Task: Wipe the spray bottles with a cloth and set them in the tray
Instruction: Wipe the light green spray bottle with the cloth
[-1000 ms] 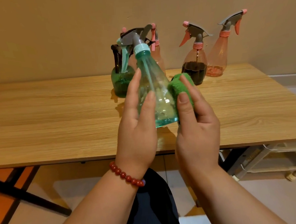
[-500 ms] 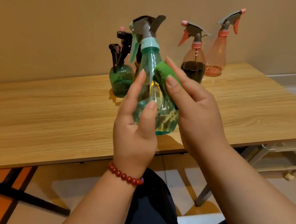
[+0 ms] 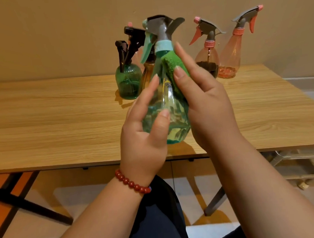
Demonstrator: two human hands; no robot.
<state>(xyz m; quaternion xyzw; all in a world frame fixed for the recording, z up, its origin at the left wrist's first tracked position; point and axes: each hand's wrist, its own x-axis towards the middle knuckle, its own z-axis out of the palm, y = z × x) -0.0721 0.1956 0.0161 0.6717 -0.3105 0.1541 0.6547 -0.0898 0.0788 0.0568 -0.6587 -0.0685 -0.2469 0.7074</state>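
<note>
A: Holding the teal spray bottle (image 3: 167, 107) so low on its body: what is gained by that?

B: The belly is gripped by the curled fingers and thumb of the left hand (image 3: 144, 137), so the neck and shoulder are left free. There the green cloth (image 3: 175, 67) is pinched against the plastic by the right hand (image 3: 206, 105), thumb in front, fingers nearly straight behind.

A: And the room around it?

B: The bottle is held upright over the near edge of the surface (image 3: 62, 123). The other bottles (image 3: 128, 82) are ranged at the back by the wall, well apart, with a broad stretch of wood between. No tray can be identified with certainty. A pale rack (image 3: 296, 158) is seen below the right edge.
</note>
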